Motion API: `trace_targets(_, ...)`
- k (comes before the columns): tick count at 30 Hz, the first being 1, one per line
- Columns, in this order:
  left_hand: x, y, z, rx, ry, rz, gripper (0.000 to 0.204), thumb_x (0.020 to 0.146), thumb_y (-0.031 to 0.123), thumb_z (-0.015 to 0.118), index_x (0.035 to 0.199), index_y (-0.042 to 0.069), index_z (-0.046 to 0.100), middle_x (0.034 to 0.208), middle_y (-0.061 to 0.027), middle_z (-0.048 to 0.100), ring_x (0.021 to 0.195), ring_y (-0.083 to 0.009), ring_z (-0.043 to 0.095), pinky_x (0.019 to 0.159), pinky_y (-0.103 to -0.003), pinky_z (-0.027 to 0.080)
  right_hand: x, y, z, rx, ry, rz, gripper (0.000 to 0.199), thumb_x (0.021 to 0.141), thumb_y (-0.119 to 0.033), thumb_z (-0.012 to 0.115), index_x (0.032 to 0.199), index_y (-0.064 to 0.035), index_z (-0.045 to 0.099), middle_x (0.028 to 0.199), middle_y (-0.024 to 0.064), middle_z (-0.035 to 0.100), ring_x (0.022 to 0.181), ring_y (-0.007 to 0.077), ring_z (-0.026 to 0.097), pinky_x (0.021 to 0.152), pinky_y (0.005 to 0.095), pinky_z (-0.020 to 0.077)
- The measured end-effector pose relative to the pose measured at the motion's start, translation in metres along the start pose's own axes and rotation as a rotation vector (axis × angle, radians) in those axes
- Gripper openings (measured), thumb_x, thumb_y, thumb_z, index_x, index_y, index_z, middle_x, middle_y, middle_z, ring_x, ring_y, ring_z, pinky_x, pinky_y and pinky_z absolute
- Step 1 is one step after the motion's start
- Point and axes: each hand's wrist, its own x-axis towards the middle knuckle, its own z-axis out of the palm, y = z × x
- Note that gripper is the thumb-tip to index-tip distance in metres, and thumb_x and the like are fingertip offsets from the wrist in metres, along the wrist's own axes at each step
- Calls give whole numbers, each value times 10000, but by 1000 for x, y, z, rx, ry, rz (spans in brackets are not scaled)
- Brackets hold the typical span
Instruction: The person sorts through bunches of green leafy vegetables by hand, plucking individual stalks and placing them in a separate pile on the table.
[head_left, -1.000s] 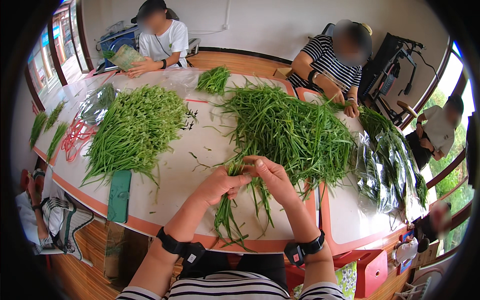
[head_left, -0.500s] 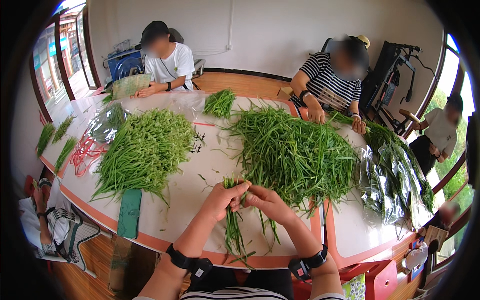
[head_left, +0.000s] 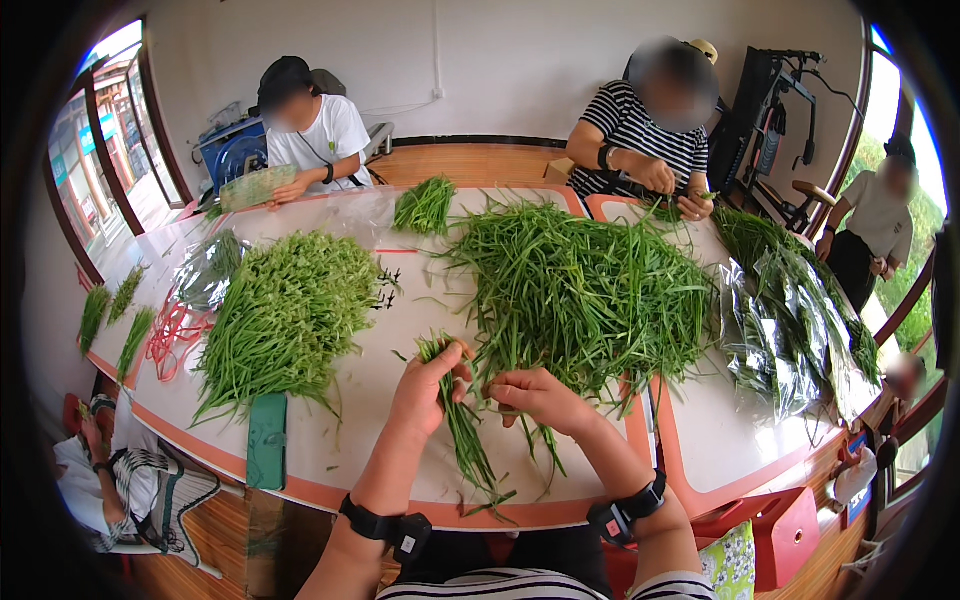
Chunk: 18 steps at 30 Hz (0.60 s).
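Note:
My left hand (head_left: pixel 425 392) grips a small bunch of long green stems (head_left: pixel 462 430) that hangs toward the table's near edge, cut ends sticking up above my thumb. My right hand (head_left: pixel 540 398) sits just beside it, fingers curled on a few stems at the near edge of the big loose pile of green stems (head_left: pixel 580 285). Both wrists carry black bands. The white table (head_left: pixel 370 440) has an orange rim.
A second heap of greens (head_left: pixel 285 310) lies left, a green flat case (head_left: pixel 266 440) near the front edge, red rubber bands (head_left: pixel 172 335) far left, bagged bundles (head_left: pixel 790 320) right. Two people sit across the table, others at the sides.
My hands have moved a little left and apart; the bunch in my left hand is tidier and stands more upright. The view has tilted up slightly.

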Motion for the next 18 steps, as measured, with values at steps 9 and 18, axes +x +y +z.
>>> trace_targets(9,4,5,-15,-129,-8,3,162,860,184,548,969,65,542,895,-81,610,839,-211,602,590,-295,463,4,7,-10,-337,281,14,241,866,-228,554,906,-1,624,667,21,561,612,81,546,582,217,409)
trace_targets(18,-1,-1,1,-136,-61,-183,114,823,90,565,931,63,541,690,-9,494,580,-127,494,533,-286,431,24,28,-17,-1103,794,-261,199,744,-232,647,824,-49,642,750,100,553,777,291,507,682,380,429)
